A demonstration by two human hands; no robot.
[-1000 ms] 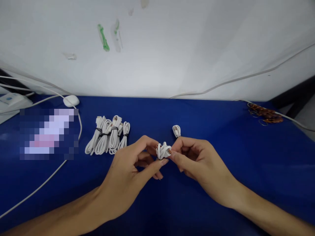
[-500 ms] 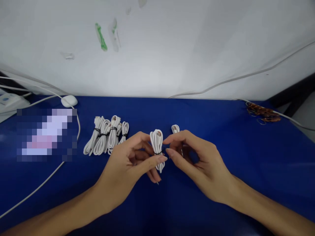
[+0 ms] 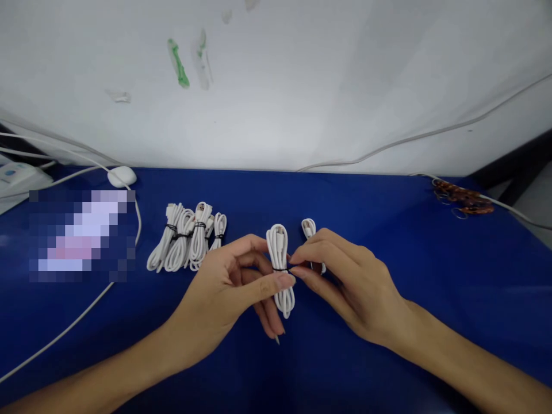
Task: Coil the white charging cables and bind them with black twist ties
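Note:
A coiled white cable (image 3: 279, 244) with a black twist tie (image 3: 280, 269) around its middle stands nearly upright between my hands. My left hand (image 3: 235, 293) grips the bundle, thumb in front and fingers behind. At the bundle's right side, the thumb and index finger of my right hand (image 3: 353, 282) pinch the end of the tie. Just behind my right hand lies another white cable bundle (image 3: 309, 227), partly hidden by its fingers. Several more tied white cable bundles (image 3: 190, 238) lie side by side on the blue table (image 3: 388, 224), left of my left hand.
A white computer mouse (image 3: 122, 176) and a loose white cord (image 3: 81, 313) lie at the left, beside a blurred-out patch (image 3: 84, 236). A white device (image 3: 21, 178) sits at the far left edge. Brown, ring-like items (image 3: 463, 196) lie back right. A white wall (image 3: 293, 86) rises behind.
My right thumb and index finger have come together on the tie's end. The bundle in my left hand has shifted slightly right and shows more of its lower loops.

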